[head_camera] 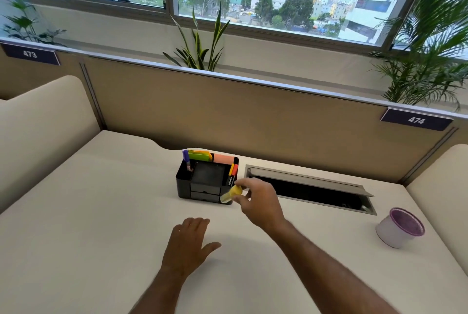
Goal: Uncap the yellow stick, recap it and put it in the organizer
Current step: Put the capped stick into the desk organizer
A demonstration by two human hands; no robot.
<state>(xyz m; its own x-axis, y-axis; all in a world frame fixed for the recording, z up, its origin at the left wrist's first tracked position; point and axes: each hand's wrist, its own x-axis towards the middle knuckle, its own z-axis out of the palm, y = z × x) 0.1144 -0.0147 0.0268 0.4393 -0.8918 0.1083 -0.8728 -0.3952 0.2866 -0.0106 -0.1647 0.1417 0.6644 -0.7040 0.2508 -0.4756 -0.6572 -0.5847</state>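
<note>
A person's right hand [258,199] pinches a yellow stick [231,193] between thumb and fingertips, holding it tilted in the air just in front of the right front corner of a black desk organizer [202,184]. The stick is blurred, so whether its cap is on cannot be told. The left hand [188,242] rests palm down and empty on the cream desk [101,225], fingers loosely spread, nearer the camera and apart from the organizer. The organizer's compartments hold a purple marker [186,159], green and orange sticky notes [201,155], a pink pad [224,158] and orange and yellow markers [233,170]. To the right, a cable hatch [311,189] lies open in the desktop, and a white cup with a purple rim [400,227] stands near the desk's right edge.
</note>
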